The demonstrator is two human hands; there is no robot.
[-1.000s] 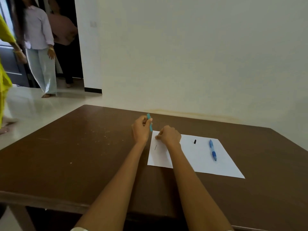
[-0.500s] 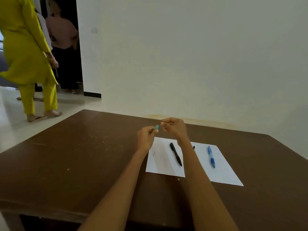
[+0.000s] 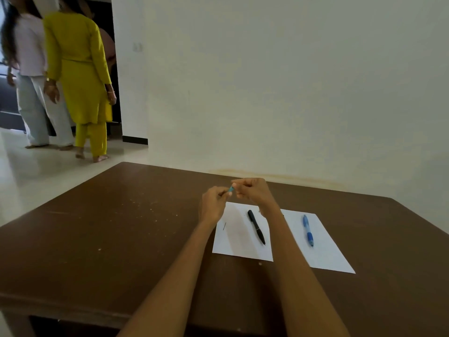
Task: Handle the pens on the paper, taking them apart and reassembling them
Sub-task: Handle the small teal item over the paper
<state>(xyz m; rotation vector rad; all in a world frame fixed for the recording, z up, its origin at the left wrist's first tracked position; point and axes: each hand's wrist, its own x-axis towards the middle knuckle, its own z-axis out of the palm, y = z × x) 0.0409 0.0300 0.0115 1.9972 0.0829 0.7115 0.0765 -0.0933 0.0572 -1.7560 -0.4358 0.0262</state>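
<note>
Both my hands are raised above the far edge of a white paper sheet (image 3: 323, 251) on the brown table (image 3: 121, 227). My left hand (image 3: 213, 203) and my right hand (image 3: 252, 190) meet at the fingertips and both pinch a small teal pen part (image 3: 231, 189); most of it is hidden by my fingers. A black pen (image 3: 256, 226) lies on the paper between my forearms. A blue pen (image 3: 307, 230) lies on the right half of the paper. A thin dark sliver (image 3: 224, 226), perhaps a spring or refill, lies on the paper's left part.
A white wall stands just behind the table's far edge. At the far left, people (image 3: 77, 81) stand on the tiled floor near a dark doorway. Small pale specks dot the table's left side.
My right hand has risen off the paper, uncovering the black pen, and joined my left hand at the teal part. The people in the background have moved.
</note>
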